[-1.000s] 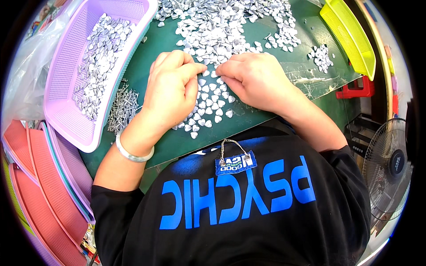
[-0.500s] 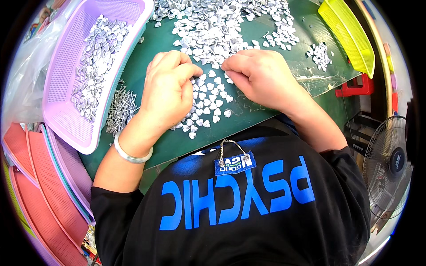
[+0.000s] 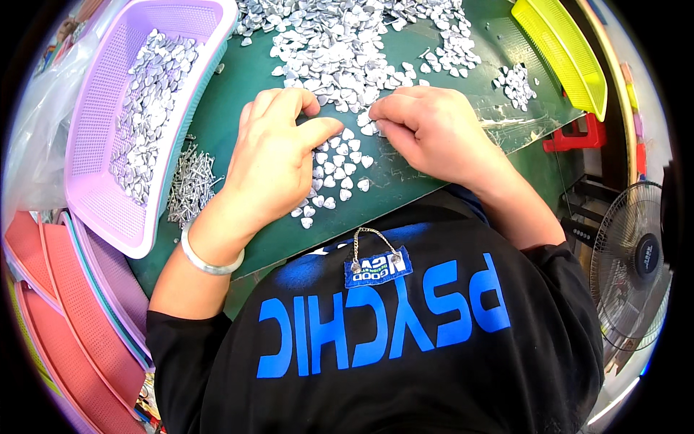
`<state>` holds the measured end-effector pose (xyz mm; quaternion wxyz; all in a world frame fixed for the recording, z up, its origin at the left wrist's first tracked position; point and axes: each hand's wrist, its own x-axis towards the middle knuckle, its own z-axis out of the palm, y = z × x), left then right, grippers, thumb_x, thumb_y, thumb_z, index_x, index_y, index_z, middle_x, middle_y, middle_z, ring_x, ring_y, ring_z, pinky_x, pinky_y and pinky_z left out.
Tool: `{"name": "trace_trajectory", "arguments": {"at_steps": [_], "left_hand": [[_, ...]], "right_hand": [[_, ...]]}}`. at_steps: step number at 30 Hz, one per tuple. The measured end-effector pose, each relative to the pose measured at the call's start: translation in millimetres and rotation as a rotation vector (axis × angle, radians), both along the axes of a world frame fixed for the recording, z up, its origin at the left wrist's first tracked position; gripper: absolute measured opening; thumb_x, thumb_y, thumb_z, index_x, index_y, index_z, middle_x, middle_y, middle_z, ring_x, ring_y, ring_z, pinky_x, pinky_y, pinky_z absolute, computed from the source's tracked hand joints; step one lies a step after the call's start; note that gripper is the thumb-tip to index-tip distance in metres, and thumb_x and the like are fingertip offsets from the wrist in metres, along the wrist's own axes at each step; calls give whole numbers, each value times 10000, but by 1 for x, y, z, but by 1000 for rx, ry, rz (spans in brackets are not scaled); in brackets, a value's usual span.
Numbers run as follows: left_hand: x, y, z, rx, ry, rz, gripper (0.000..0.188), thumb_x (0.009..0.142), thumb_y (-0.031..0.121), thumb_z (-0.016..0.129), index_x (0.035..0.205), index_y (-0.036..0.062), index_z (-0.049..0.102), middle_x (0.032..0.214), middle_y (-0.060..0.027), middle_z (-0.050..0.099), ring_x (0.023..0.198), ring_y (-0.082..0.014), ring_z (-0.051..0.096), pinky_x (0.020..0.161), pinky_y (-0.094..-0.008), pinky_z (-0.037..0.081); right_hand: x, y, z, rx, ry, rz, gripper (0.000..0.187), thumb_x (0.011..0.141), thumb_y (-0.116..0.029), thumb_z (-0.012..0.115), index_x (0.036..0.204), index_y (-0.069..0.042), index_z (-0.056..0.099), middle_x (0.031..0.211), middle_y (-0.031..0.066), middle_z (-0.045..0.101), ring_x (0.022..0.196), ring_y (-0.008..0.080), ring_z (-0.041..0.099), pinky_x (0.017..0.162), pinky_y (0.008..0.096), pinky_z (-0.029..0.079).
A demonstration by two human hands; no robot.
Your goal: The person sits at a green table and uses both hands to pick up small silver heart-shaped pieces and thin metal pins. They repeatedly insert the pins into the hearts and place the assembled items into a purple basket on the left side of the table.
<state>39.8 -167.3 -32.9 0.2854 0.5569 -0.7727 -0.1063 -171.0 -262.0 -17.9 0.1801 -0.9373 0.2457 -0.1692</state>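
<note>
Small silver heart-shaped pieces (image 3: pixel 338 173) lie loosely scattered on the green table (image 3: pixel 394 177) between my hands. Beyond them spreads a large heap of the same hearts (image 3: pixel 336 54). My left hand (image 3: pixel 271 155) rests beside the scattered hearts, its thumb stretched out over them and apart from the bent index finger, with nothing visible between. My right hand (image 3: pixel 441 130) has thumb and index finger drawn close in a pinch at the heap's near edge. Hearts lie right at those fingertips; whether one is held is too small to tell.
On the left stands a purple basket (image 3: pixel 90 173) part-filled with hearts, with a pile of metal pins (image 3: pixel 191 184) beside it. Stacked baskets (image 3: pixel 79 325) and a plastic bag (image 3: pixel 43 137) are farther left. At right are a few hearts (image 3: pixel 515 85), a lime basket (image 3: pixel 571 65), a red stool (image 3: pixel 582 137) and a fan (image 3: pixel 636 260).
My left thumb has spread away from the index finger and reaches farther right over the hearts. My right fingertips stay near the heap's edge. The whole view has shifted slightly.
</note>
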Motion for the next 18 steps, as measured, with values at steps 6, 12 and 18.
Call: {"name": "trace_trajectory", "arguments": {"at_steps": [6,12,18], "left_hand": [[0,-1,-2,-2,54,-7,324,716,-85,565,947,77,724,993,-106,587,963,-311,546,885,-391,421],[2,-1,-3,-4,19,-53,338,712,-74,579,980,78,718,1004,-102,587,975,-308,545,889,-390,420],[-8,0,1,-51,-51,-53,311,727,-51,603,984,84,716,1017,-87,590,989,-297,544,886,-391,412]], "right_hand": [[6,4,-8,-6,23,28,71,815,-130,627,872,-97,654,795,77,659,784,307,655,664,422,521],[5,1,-4,-26,-53,9,72,811,-124,633,871,-101,666,781,78,656,771,303,656,662,416,520],[-4,7,-1,21,45,61,67,807,-114,635,861,-96,671,784,77,659,773,299,658,655,413,520]]}}
